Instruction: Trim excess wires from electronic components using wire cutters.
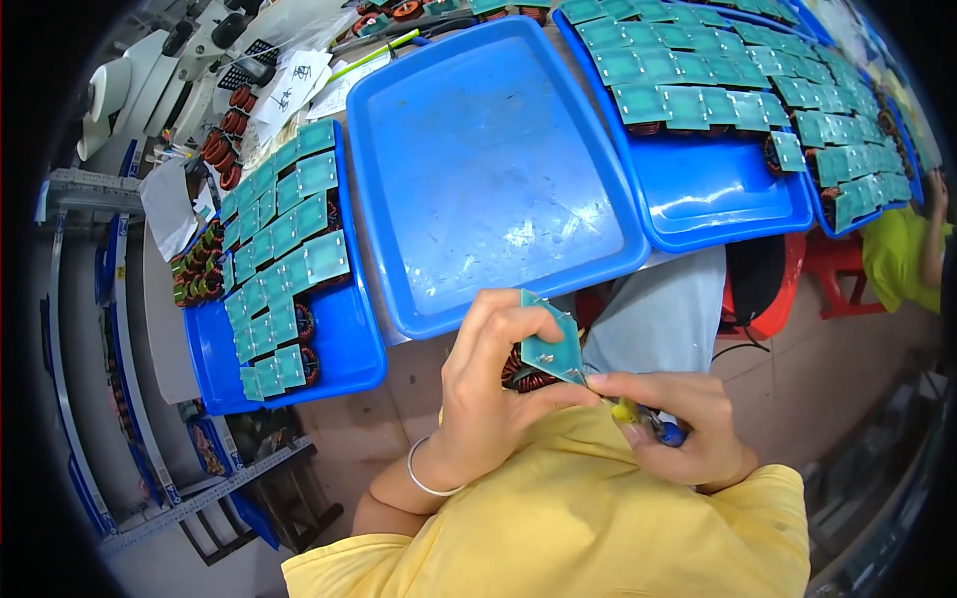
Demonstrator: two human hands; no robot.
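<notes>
My left hand (478, 384) is closed on the edges of a green circuit board (558, 351), held tilted in front of my chest. Dark reddish wound coils (526, 379) show beneath the board, partly covered by my fingers. My right hand (688, 424) grips a small tool with a yellow and blue handle (666, 431). Its thin front end points at the board's lower corner, beside my left thumb. Fingers hide much of the tool, so its exact kind cannot be told.
A big blue tray (478, 149) lies ahead. Blue trays with rows of coil-bearing green boards stand left (364, 349) and right (738, 224). Loose coils (221, 149) and papers (289, 88) lie at the back left. A red stool (783, 299) and another person's yellow-green sleeve (892, 249) are at right.
</notes>
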